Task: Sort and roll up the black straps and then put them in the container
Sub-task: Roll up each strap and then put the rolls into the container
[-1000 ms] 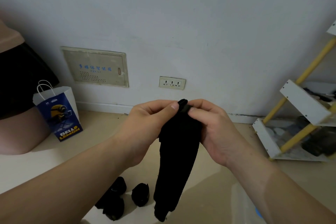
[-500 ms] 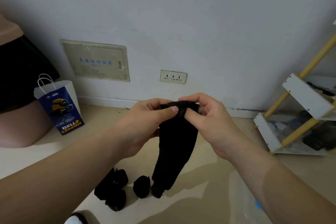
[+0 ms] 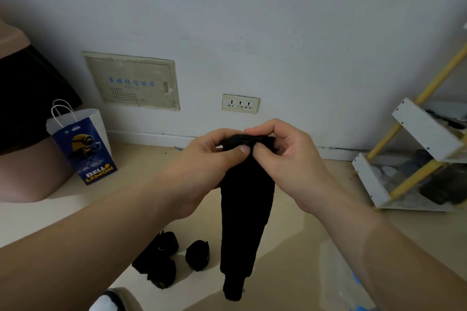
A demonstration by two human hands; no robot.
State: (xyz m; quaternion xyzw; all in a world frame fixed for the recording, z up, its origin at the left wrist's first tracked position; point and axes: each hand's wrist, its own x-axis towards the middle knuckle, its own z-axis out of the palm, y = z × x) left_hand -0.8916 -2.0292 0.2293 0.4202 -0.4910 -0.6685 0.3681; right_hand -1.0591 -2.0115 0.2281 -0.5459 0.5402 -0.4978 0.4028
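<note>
A long black strap (image 3: 245, 217) hangs down in front of me, its top end bunched into a small roll. My left hand (image 3: 202, 166) pinches that rolled top from the left, thumb on front. From the right, my right hand (image 3: 285, 159) pinches the same roll, with its fingers curled over the top. Several rolled black straps (image 3: 164, 262) lie on the floor below, with one more roll (image 3: 197, 255) beside them. A clear plastic container (image 3: 338, 278) with a blue edge shows at the bottom right, partly behind my right forearm.
A blue and white paper bag (image 3: 83, 144) stands against the wall at left, next to another person's leg (image 3: 27, 169). A white and yellow shoe rack (image 3: 414, 159) stands at right. A wall socket (image 3: 240, 103) and a panel (image 3: 131, 81) are ahead.
The hands have rolled the strap's top end further. The strap's hanging part has become a little shorter and lifted off the floor area.
</note>
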